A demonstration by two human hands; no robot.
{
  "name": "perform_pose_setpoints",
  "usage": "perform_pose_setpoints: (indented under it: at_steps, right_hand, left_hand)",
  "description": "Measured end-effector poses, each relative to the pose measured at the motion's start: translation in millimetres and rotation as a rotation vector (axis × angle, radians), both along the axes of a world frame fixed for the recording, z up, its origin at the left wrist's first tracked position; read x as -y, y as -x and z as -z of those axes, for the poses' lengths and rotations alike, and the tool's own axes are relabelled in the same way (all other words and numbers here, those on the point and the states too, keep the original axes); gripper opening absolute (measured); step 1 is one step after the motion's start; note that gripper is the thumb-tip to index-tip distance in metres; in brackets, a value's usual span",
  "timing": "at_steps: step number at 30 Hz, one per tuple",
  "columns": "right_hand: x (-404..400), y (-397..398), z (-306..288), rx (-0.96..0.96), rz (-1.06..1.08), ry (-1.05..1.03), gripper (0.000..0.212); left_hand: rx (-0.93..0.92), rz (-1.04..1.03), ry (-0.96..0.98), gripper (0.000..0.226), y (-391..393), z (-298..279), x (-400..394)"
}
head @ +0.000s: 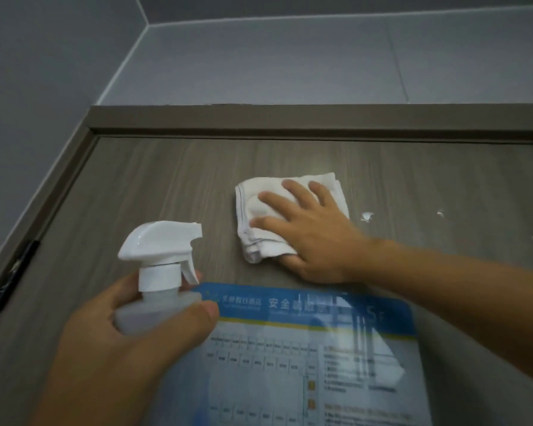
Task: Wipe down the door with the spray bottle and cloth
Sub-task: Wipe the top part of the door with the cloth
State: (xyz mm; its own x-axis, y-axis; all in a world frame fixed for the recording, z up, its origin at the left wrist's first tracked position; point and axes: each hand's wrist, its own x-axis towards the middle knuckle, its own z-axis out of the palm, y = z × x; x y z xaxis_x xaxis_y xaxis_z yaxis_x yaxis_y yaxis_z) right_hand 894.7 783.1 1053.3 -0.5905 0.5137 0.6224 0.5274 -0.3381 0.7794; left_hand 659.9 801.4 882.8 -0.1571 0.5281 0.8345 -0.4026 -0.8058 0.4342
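Under the door [154, 186] frame's top edge | right hand [308, 232] spread flat, pressing folded cloth [259, 204] to the panel for wiping | left hand [130, 342] curled round spray bottle [160, 281], nozzle aimed at the door | bare wood left of cloth; notice [290, 348] below.

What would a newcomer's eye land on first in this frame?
Probably the right hand pressing a folded white cloth flat on the upper door. Next, the white-headed spray bottle held by the left hand at lower left. A blue notice sits just below the cloth.
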Motion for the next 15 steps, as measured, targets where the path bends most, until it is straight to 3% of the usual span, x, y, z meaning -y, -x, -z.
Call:
perform_pose_setpoints:
  at_steps: [2,9,11,15]
  right_hand:
    - [16.3,-14.0,-18.3,-0.043,0.033,-0.022,0.065]
    - [-30.5,42.8,-39.8,-0.584,-0.017,-0.423,0.056]
    - [-38.3,53.0,-26.8,-0.581,-0.036,-0.409,0.063]
    - [-20.6,44.3,18.1,-0.398,-0.001,-0.261,0.071]
  left_hand:
    - [-0.013,0.012,0.006,0.061,5.2,1.5,-1.5]
    - [-0.046,0.09,0.023,0.051,26.6,-1.6,-7.2]
    - [-0.034,0.121,0.04,0.039,26.1,-8.8,-12.2]
    - [-0.059,0.159,0.056,0.027,21.0,-26.8,-19.8]
